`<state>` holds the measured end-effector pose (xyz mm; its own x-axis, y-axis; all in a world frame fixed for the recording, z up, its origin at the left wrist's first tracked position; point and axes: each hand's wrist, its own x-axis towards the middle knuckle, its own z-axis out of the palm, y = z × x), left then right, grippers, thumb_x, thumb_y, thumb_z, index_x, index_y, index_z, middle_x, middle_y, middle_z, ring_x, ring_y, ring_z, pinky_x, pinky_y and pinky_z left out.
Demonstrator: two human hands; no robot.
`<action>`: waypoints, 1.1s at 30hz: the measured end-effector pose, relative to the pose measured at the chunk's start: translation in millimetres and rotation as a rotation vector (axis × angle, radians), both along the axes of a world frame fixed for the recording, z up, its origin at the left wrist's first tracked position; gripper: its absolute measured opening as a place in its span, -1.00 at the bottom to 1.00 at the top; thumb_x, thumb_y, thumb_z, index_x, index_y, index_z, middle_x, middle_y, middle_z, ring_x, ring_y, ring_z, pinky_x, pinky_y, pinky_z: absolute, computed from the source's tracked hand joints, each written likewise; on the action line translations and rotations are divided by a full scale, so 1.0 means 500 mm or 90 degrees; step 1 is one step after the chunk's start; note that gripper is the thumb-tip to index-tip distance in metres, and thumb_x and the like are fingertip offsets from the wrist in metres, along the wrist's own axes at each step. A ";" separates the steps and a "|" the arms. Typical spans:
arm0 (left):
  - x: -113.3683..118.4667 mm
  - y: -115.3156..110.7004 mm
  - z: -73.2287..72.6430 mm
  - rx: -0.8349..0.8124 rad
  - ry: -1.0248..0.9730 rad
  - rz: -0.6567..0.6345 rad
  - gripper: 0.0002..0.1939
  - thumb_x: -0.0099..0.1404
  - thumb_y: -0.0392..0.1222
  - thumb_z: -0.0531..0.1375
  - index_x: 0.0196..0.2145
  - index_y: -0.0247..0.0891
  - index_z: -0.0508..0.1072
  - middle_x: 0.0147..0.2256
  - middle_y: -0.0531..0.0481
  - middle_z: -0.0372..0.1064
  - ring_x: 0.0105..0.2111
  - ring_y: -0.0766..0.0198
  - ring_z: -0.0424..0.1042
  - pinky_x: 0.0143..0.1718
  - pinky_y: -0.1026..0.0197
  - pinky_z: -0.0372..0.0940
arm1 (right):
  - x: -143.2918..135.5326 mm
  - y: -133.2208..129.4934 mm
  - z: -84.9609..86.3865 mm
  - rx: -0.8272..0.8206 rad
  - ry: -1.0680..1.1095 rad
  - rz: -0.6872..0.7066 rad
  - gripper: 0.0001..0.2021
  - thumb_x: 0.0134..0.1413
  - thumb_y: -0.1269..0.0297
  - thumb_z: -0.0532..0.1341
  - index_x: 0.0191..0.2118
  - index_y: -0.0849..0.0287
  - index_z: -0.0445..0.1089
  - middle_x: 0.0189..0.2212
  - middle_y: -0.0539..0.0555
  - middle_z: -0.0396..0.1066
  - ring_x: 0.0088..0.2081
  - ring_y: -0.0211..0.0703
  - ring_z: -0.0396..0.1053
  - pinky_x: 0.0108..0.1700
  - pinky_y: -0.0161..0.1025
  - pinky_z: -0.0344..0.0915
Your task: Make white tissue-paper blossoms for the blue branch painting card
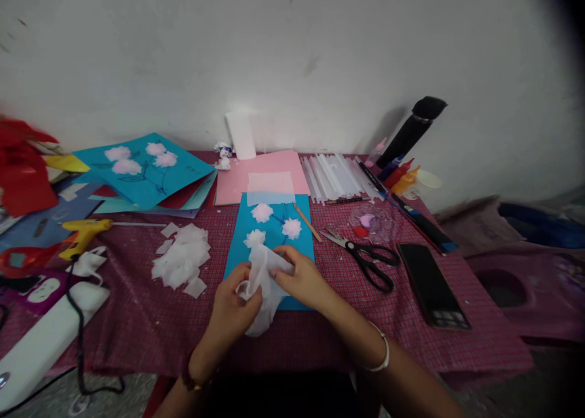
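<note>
Between my two hands is a crumpled, thin white sheet, like tissue paper [267, 284], above a blue sheet of paper [237, 247]. My left hand [233, 302] is closed on its left edge, thumb and fingers pinched. The upper right part of it is gripped in my right hand [304, 278]. On the blue sheet are white-pink paper flowers [291, 228] with dark drawn stems; the tissue partly covers the lower part of the sheet. A pencil [307, 222] lies along its right edge. To the left sits a pile of small white paper squares [183, 256].
Right of my hands lie black-handled scissors [361, 253], a phone [432, 284] and paint bottles [404, 177]. Behind are pink paper [283, 162] and white glue sticks [331, 177]. At left are a yellow glue gun [85, 232], a finished-looking flower picture [183, 168] and a white power strip [50, 345].
</note>
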<state>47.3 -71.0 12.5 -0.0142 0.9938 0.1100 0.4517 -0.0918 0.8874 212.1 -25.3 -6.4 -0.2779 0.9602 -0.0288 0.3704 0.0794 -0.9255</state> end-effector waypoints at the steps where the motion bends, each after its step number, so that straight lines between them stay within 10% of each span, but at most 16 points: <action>1: 0.000 -0.003 0.002 0.060 0.064 -0.031 -0.94 0.05 -0.36 0.13 -0.47 -0.26 0.33 -0.34 -0.02 0.39 -0.36 0.26 0.40 -0.35 0.27 0.30 | 0.002 0.001 0.003 -0.007 0.024 0.006 -0.74 -0.04 0.30 0.23 -0.15 0.14 0.38 -0.39 -0.02 0.38 -0.37 -0.24 0.31 -0.34 -0.31 0.22; 5: 0.000 -0.012 0.015 0.220 0.190 -0.177 -0.78 -0.01 -0.50 0.11 -0.43 -0.23 0.30 -0.13 -0.11 0.40 -0.05 0.15 0.37 -0.03 0.14 0.28 | 0.008 0.002 0.017 -0.035 0.114 -0.008 -0.92 -0.01 0.31 0.14 -0.42 0.18 0.34 -0.55 -0.08 0.25 -0.49 -0.31 0.19 -0.46 -0.37 0.11; 9: -0.005 -0.019 0.047 0.104 0.073 -0.236 -0.65 0.08 -0.44 0.11 -0.16 -0.18 0.34 0.04 -0.15 0.33 0.08 0.10 0.29 0.09 0.06 0.21 | 0.014 -0.002 0.033 -0.030 0.196 -0.064 -0.87 0.00 0.26 0.12 -0.49 0.17 0.27 -0.60 -0.10 0.17 -0.54 -0.34 0.11 -0.51 -0.39 0.06; 16: 0.000 0.006 0.075 -0.179 -0.187 -0.225 -0.59 0.19 0.12 0.11 -0.23 -0.28 0.45 -0.28 -0.14 0.47 -0.24 0.05 0.45 -0.15 0.10 0.32 | 0.014 -0.024 0.050 0.105 0.146 -0.083 -0.90 0.01 0.34 0.15 -0.49 0.16 0.28 -0.56 -0.07 0.25 -0.50 -0.30 0.20 -0.44 -0.35 0.13; 24: 0.041 0.014 0.089 -0.153 0.070 -0.201 -0.67 0.31 0.02 0.04 -0.45 -0.27 0.37 -0.48 0.03 0.32 -0.47 0.28 0.24 -0.44 0.28 0.15 | 0.022 -0.039 0.059 0.202 0.054 0.030 -0.92 -0.02 0.42 0.16 -0.47 0.15 0.27 -0.48 -0.04 0.29 -0.39 -0.26 0.25 -0.32 -0.31 0.16; 33: 0.020 0.020 0.069 -0.148 0.093 -0.075 -0.64 0.32 -0.03 -0.09 -0.56 -0.23 0.19 -0.55 0.06 0.15 -0.53 0.31 0.14 -0.51 0.27 0.05 | 0.019 -0.006 0.034 -0.005 0.172 -0.084 -0.95 -0.08 0.41 0.11 -0.49 0.16 0.27 -0.59 -0.09 0.19 -0.51 -0.31 0.15 -0.49 -0.38 0.08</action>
